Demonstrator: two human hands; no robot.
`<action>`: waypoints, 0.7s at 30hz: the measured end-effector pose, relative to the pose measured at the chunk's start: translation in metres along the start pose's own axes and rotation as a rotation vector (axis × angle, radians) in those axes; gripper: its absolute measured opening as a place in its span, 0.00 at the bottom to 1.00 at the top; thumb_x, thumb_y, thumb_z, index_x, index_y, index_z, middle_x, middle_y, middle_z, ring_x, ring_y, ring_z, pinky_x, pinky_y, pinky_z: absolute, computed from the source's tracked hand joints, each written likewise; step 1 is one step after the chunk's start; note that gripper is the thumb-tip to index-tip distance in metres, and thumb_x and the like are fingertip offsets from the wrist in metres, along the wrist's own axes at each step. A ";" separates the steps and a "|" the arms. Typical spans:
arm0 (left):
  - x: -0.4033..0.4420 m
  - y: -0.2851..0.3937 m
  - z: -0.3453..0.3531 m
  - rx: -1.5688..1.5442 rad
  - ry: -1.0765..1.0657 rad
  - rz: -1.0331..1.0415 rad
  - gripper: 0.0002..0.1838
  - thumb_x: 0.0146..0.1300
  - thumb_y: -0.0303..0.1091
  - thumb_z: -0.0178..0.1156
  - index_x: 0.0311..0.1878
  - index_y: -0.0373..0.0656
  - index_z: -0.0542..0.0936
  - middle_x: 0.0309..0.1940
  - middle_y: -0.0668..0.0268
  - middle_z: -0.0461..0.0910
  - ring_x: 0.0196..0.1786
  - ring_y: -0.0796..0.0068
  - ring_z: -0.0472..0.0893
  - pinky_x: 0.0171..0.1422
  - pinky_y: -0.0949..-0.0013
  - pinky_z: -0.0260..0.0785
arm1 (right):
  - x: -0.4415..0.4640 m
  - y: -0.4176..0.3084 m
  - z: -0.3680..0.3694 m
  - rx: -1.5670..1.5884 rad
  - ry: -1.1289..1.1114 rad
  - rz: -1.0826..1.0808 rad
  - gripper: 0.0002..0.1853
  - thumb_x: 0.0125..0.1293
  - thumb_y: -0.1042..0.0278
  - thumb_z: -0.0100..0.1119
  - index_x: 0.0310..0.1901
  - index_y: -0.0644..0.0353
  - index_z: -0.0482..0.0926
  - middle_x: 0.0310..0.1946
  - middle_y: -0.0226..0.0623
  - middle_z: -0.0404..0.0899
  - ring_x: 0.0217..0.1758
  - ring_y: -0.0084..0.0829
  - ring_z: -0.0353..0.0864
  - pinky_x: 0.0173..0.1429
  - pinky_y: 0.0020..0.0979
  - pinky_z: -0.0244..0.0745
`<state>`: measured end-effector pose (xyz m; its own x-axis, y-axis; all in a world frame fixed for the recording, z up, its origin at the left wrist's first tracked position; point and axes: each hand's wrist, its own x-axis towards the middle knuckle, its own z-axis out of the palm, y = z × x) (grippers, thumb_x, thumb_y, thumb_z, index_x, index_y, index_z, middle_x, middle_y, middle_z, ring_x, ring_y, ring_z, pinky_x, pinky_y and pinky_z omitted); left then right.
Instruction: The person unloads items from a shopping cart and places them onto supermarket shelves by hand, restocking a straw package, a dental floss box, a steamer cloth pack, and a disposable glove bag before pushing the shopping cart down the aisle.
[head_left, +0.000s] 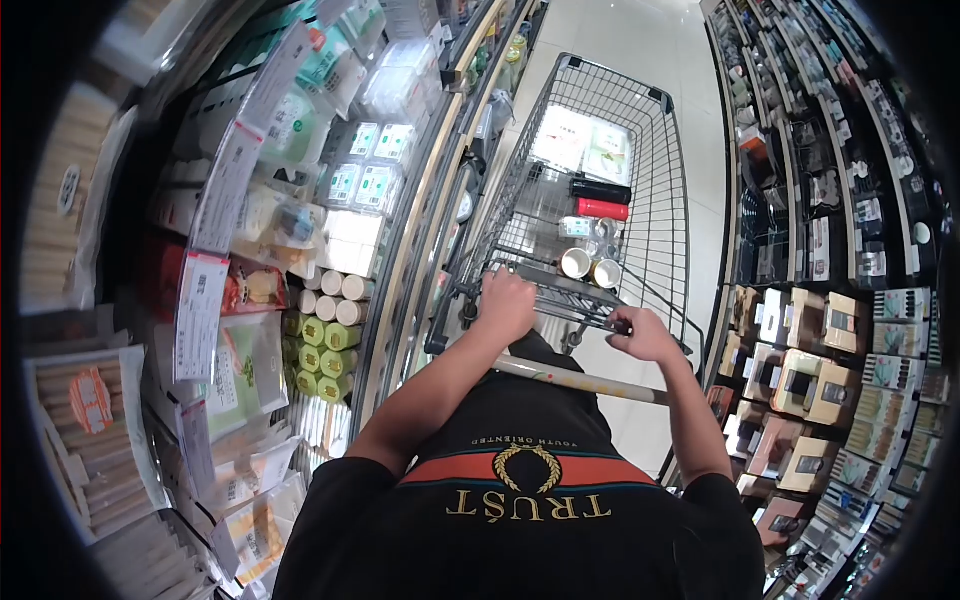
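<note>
A wire shopping cart stands in front of me, its pale handlebar crossing close to my body. My left hand is closed on the near left part of the cart's frame, beyond the handlebar. On the near right, my right hand has its fingers curled on the frame by the fold-down seat. Inside the basket lie white flat packs, a black roll, a red roll, small clear-wrapped packs and two round containers with pale tops.
Shelves on the left hold clear boxes, green canisters, price labels and bagged sticks, close to my left arm. Racks on the right hold boxed goods. Between them, a tiled aisle floor runs ahead.
</note>
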<state>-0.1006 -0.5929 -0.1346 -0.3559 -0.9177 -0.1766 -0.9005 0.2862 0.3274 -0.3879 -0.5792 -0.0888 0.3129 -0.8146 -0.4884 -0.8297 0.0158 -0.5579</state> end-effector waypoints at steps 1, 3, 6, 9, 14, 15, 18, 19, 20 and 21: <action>0.002 -0.001 0.000 -0.003 0.027 0.011 0.13 0.48 0.35 0.70 0.38 0.43 0.87 0.40 0.59 0.84 0.55 0.57 0.77 0.64 0.53 0.65 | 0.010 0.019 -0.004 0.350 -0.093 -0.133 0.16 0.55 0.69 0.66 0.46 0.61 0.84 0.37 0.36 0.85 0.40 0.27 0.81 0.47 0.32 0.78; 0.005 -0.003 0.000 -0.037 0.084 0.036 0.11 0.47 0.34 0.70 0.35 0.42 0.85 0.37 0.60 0.83 0.52 0.57 0.77 0.61 0.55 0.67 | 0.030 0.045 -0.022 0.770 -0.145 0.005 0.13 0.59 0.71 0.63 0.46 0.64 0.84 0.39 0.32 0.84 0.41 0.21 0.78 0.47 0.27 0.76; 0.011 -0.002 -0.004 -0.094 0.126 0.045 0.09 0.46 0.33 0.70 0.32 0.42 0.83 0.35 0.59 0.82 0.51 0.56 0.76 0.57 0.54 0.68 | 0.086 0.067 -0.042 0.339 0.036 0.059 0.14 0.60 0.66 0.63 0.44 0.64 0.85 0.36 0.33 0.85 0.39 0.22 0.79 0.47 0.28 0.77; 0.018 -0.002 -0.009 -0.090 0.114 0.044 0.09 0.45 0.32 0.69 0.30 0.41 0.82 0.35 0.59 0.81 0.50 0.55 0.76 0.54 0.54 0.69 | 0.157 0.078 -0.043 0.137 0.057 0.144 0.15 0.58 0.63 0.65 0.45 0.61 0.85 0.38 0.34 0.85 0.41 0.28 0.83 0.50 0.32 0.79; 0.037 -0.005 -0.017 -0.175 0.119 0.045 0.08 0.47 0.33 0.68 0.29 0.41 0.81 0.33 0.58 0.79 0.49 0.53 0.76 0.54 0.53 0.69 | 0.302 0.124 0.015 -0.484 0.146 0.165 0.30 0.54 0.56 0.72 0.58 0.58 0.78 0.60 0.44 0.77 0.64 0.45 0.77 0.64 0.46 0.77; 0.040 -0.007 -0.017 -0.186 0.115 0.053 0.09 0.48 0.35 0.68 0.29 0.41 0.80 0.33 0.59 0.79 0.51 0.51 0.76 0.54 0.51 0.69 | 0.325 0.133 0.023 -0.535 0.059 0.200 0.36 0.54 0.57 0.73 0.64 0.58 0.72 0.64 0.44 0.72 0.69 0.47 0.70 0.67 0.46 0.76; 0.043 -0.009 -0.016 -0.186 -0.018 0.006 0.12 0.46 0.36 0.73 0.32 0.43 0.81 0.36 0.59 0.79 0.53 0.53 0.75 0.61 0.50 0.67 | 0.380 0.163 0.052 -0.569 0.152 0.135 0.33 0.57 0.63 0.69 0.65 0.58 0.71 0.63 0.44 0.72 0.68 0.49 0.71 0.66 0.47 0.77; 0.045 -0.008 -0.020 -0.195 -0.061 -0.014 0.12 0.49 0.37 0.72 0.32 0.42 0.81 0.35 0.59 0.79 0.54 0.53 0.75 0.64 0.49 0.67 | 0.394 0.167 0.058 -0.584 0.154 0.135 0.30 0.59 0.67 0.66 0.64 0.57 0.72 0.60 0.42 0.73 0.65 0.46 0.73 0.64 0.45 0.78; 0.046 -0.008 -0.022 -0.193 -0.082 -0.025 0.12 0.49 0.37 0.72 0.32 0.42 0.81 0.35 0.59 0.79 0.54 0.53 0.75 0.64 0.49 0.67 | 0.405 0.172 0.064 -0.570 0.134 0.134 0.30 0.59 0.67 0.66 0.64 0.57 0.72 0.60 0.42 0.73 0.65 0.46 0.73 0.64 0.45 0.78; 0.045 -0.007 -0.023 -0.198 -0.076 -0.033 0.12 0.50 0.37 0.72 0.32 0.42 0.81 0.35 0.59 0.79 0.55 0.52 0.75 0.64 0.49 0.67 | 0.411 0.173 0.063 -0.644 0.074 0.118 0.27 0.60 0.68 0.64 0.63 0.56 0.72 0.59 0.41 0.73 0.64 0.44 0.73 0.62 0.44 0.80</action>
<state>-0.1045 -0.6429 -0.1241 -0.3514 -0.9000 -0.2578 -0.8483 0.1895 0.4944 -0.3733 -0.8748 -0.4287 0.1893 -0.8667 -0.4615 -0.9743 -0.2241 0.0211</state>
